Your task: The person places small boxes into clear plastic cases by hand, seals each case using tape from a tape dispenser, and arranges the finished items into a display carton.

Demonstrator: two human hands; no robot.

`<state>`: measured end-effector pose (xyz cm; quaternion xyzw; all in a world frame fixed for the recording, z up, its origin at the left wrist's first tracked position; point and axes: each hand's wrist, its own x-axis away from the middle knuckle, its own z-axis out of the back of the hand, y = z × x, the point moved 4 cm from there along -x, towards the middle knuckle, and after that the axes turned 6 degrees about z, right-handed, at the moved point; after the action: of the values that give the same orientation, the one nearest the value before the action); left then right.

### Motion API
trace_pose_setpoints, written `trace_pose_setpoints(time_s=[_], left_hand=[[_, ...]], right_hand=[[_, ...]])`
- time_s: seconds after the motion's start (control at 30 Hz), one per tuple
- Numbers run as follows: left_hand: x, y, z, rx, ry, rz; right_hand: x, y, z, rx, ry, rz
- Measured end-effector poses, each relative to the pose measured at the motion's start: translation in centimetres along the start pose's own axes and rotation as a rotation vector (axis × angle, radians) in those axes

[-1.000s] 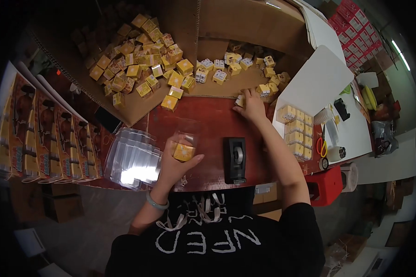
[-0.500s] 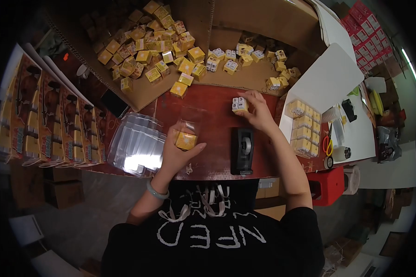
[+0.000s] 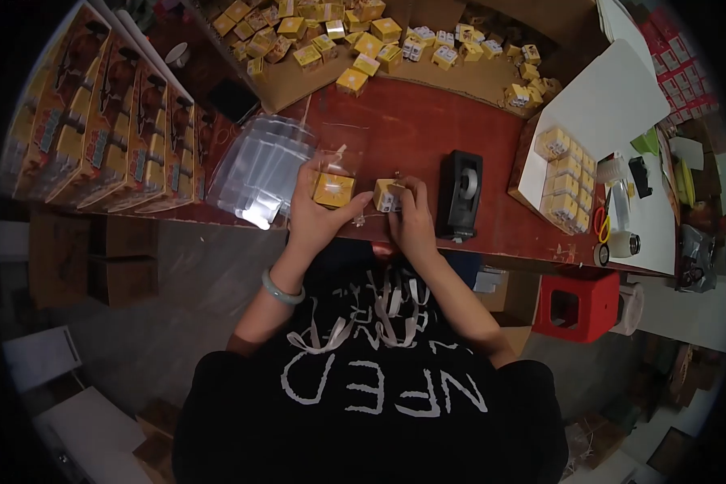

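Observation:
My left hand [image 3: 316,216] is closed around a clear plastic box [image 3: 343,153] with a yellow cube [image 3: 334,190] inside its near end. The thumb points right, along the cube's near side. Just to the right, my right hand [image 3: 414,216] grips a small yellow-and-white cube [image 3: 387,194] with printed white faces. The two cubes are close together but apart. A stack of flat clear plastic boxes [image 3: 262,165] lies left of my left hand. Right of my right hand stands a black tape dispenser [image 3: 461,194].
Many yellow cubes [image 3: 306,56] fill an open cardboard box [image 3: 427,77] at the back. Packed cubes in clear plastic [image 3: 569,177] stand on the right, near scissors [image 3: 602,226]. Printed display boxes [image 3: 121,121] line the left. A red stool [image 3: 577,306] stands below the table edge.
My right hand has come left and nearer my body with its cube, now beside the left hand. The camera view has tilted, so the table appears higher. Both grips stay closed.

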<state>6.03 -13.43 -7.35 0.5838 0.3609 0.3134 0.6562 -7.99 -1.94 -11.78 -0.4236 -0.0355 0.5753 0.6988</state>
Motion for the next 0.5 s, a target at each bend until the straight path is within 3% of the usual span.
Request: trace_pose_setpoints(time_s=[0.2, 0.4, 0.5], left_hand=[[2.8, -0.8, 0.3, -0.008, -0.010, 0.024], [4.1, -0.9, 0.8, -0.094, 0.066, -0.021], [4.4, -0.6, 1.5, -0.144, 0.123, -0.028]], right_hand=[[3.8, -2.0, -0.1, 0.130, 0.086, 0.165], [1.4, -0.3, -0.9, -0.224, 0.033, 0.004], [0.3, -0.3, 0.5, -0.071, 0.052, 0.111]])
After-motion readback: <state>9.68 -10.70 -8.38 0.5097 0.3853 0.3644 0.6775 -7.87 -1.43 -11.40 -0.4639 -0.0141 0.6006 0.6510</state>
